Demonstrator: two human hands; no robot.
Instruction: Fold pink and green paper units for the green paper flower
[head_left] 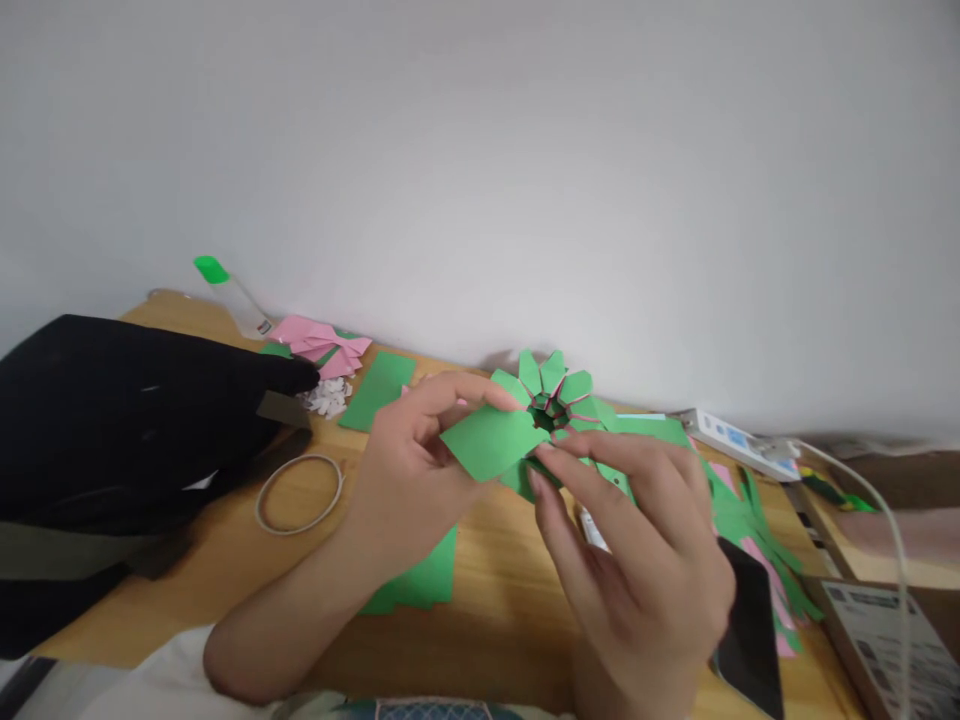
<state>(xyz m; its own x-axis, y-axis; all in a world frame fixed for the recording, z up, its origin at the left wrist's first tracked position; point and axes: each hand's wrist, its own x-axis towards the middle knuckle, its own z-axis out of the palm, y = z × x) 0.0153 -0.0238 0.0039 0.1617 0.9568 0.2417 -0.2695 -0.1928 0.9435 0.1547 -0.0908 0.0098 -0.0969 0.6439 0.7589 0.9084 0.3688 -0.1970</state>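
Observation:
A piece of green paper (491, 443) is held up over the middle of the desk. My left hand (420, 450) pinches its upper left side between thumb and fingers. My right hand (637, 520) has its thumb and fingertips closed at the lower right end, where a darker folded bit of green paper shows. Just behind the hands stands a ring-shaped folded paper flower (553, 375) with green petals and pink edges; my fingers hide its lower part. More green sheets (420, 585) lie on the desk below my left wrist.
On the left are a black bag (135, 420), a tape roll (300, 494), a green-capped glue bottle (236, 298) and folded pink paper (322, 345). A white power strip (739, 445), paper scraps (765, 540) and a black phone (750, 630) lie right. Another person's arm (900, 530) shows beyond.

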